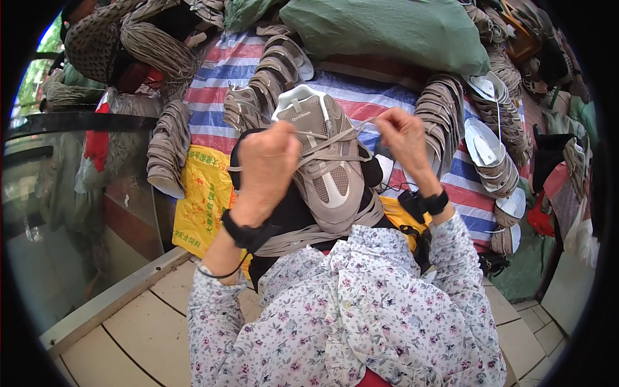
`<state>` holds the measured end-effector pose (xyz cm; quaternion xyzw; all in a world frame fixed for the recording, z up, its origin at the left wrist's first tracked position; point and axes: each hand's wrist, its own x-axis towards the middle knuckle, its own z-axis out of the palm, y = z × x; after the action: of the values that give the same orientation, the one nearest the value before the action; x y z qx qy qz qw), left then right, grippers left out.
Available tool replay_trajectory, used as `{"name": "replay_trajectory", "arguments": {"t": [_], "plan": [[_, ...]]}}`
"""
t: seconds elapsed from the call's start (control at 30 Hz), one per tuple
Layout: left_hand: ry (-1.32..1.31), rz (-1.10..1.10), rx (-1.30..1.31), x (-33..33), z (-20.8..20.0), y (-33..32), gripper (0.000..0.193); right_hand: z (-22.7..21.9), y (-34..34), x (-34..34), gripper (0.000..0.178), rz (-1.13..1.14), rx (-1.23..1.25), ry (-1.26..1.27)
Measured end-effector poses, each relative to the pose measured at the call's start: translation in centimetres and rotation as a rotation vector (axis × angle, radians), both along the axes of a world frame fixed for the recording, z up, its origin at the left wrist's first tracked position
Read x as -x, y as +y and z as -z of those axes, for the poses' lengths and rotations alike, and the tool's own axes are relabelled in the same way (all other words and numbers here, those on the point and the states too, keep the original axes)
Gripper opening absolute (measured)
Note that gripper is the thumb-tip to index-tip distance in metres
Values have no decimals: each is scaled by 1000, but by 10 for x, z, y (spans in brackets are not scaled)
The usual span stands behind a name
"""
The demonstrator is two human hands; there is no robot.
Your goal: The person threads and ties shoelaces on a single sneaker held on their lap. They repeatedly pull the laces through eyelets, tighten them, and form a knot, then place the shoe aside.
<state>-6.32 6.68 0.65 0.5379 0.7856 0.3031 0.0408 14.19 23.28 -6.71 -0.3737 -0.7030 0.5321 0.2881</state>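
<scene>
On my lap lies a grey-beige shoe upper (322, 171) with white trim, its toe toward me and its tongue pointing away. A flat beige shoelace (327, 149) criss-crosses over its front. My left hand (267, 164) is closed in a fist at the upper's left side, with a stretch of lace running from its fingers. To the right, my right hand (406, 142) pinches the other lace stretch between thumb and fingers, slightly above the upper. More loose laces (290, 240) lie in a bundle across my dark-clad lap below the toe.
Rows of nested shoe uppers (440, 119) stand on a striped plastic sheet (213, 84) ahead. A stuffed green sack (387, 35) lies at the back. Bundles of laces (158, 45) hang at the upper left, above a glass panel (84, 193). A yellow bag (203, 200) sits beside my left arm.
</scene>
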Motion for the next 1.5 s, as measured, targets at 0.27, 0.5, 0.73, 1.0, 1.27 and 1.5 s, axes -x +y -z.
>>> {"name": "replay_trajectory", "arguments": {"t": [0.27, 0.5, 0.73, 1.0, 1.27, 1.5], "plan": [[168, -470, 41, 152, -19, -114, 10, -35, 4, 4, 21, -148, -545, -36], [83, -554, 60, 151, -2, -152, 12, -51, -61, 39, 18, -471, -889, -177], [19, -549, 79, 149, 6, -157, 14, -56, -50, 37, 12, -572, -716, -232], [106, -644, 32, 211, 6, -202, 15, -72, -24, 34, 7, -600, 136, -112], [305, -948, 220, 297, -24, -330, 23, -74, 0, 19, 16, -591, 480, 2], [351, -1152, 298, 340, -57, -434, 24, -62, -5, 21, 14, -522, 372, 46]]}}
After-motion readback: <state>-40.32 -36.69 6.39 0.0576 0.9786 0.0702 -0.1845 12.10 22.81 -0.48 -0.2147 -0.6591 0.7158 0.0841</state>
